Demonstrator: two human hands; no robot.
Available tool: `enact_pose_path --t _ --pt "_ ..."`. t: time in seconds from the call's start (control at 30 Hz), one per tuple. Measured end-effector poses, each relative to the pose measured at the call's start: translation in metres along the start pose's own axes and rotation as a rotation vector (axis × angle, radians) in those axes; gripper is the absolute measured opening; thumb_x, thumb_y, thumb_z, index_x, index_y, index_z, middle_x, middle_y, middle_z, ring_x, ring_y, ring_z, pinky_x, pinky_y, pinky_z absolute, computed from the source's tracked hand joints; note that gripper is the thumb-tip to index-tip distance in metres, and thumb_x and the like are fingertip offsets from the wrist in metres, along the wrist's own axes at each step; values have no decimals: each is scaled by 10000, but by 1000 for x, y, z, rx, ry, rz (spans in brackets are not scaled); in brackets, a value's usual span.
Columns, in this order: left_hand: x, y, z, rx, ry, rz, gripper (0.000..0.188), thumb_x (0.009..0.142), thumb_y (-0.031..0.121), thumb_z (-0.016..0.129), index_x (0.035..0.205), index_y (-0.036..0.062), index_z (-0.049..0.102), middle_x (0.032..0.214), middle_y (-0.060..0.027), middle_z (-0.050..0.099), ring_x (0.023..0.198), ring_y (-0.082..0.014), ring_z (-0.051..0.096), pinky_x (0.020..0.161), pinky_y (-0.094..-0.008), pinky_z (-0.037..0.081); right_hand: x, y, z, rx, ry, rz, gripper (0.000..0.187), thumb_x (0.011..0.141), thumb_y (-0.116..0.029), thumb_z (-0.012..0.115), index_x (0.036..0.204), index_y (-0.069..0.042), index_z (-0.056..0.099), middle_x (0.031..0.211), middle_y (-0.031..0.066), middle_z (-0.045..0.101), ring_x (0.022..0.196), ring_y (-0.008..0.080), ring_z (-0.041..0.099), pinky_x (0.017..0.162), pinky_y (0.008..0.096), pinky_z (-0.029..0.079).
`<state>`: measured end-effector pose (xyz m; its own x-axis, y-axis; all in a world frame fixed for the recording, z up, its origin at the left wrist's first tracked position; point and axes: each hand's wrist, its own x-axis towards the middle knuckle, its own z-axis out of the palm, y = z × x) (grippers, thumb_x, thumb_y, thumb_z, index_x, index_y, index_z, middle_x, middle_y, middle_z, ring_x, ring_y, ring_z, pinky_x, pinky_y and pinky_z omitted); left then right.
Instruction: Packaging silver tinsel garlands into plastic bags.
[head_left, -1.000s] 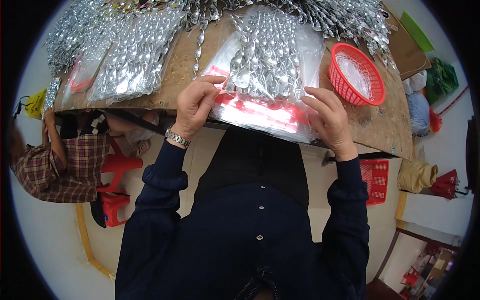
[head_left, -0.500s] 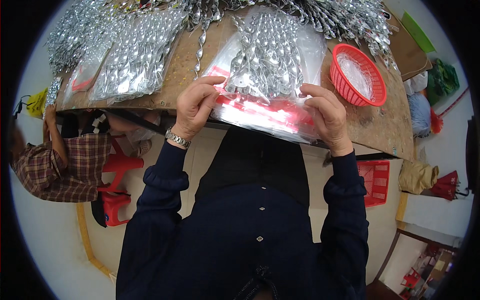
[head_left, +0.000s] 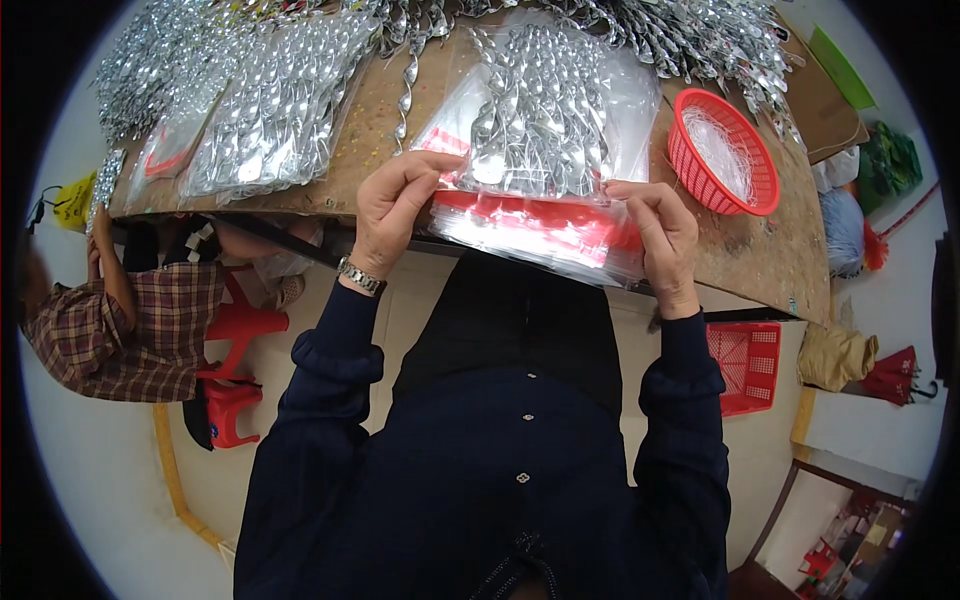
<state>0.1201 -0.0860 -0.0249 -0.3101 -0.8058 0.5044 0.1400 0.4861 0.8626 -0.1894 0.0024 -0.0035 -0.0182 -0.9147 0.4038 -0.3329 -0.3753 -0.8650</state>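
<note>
In front of me at the table edge lies a clear plastic bag with several silver twisted foil strands inside. My left hand pinches the left corner of the bag's near end between thumb and fingers. At the right corner, my right hand is closed on the same bag. Under the near end, a stack of clear bags with red bands reaches over the table edge.
A red basket of thin clear threads stands right of the bag on the wooden table. More bagged foil strands lie left. A person in a checked shirt sits at the left. A red crate stands below the table's right side.
My fingers have closed on the bag's near corners. The near end of the bag now lies flatter and straighter, its lower ends of foil covered by the plastic. My right hand has dropped slightly.
</note>
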Motion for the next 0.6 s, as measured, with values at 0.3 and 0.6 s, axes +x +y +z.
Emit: enact_pose_path --t 0.3,0.6 --pt "0 -3 3 43 48 -104 179 1001 92 536 971 -9 679 963 -31 686 807 -61 571 737 -203 449 -4 12 6 -13 107 178 115 975 -46 546 931 14 634 975 71 700 894 83 611 834 229 455" --pt "-2 -14 18 131 271 -73 130 959 64 603 862 -14 642 754 18 612 677 -54 517 608 -230 424 -2 12 16 -33 204 203 148 991 -84 574 873 -3 610 829 -9 655 723 22 532 652 186 419"
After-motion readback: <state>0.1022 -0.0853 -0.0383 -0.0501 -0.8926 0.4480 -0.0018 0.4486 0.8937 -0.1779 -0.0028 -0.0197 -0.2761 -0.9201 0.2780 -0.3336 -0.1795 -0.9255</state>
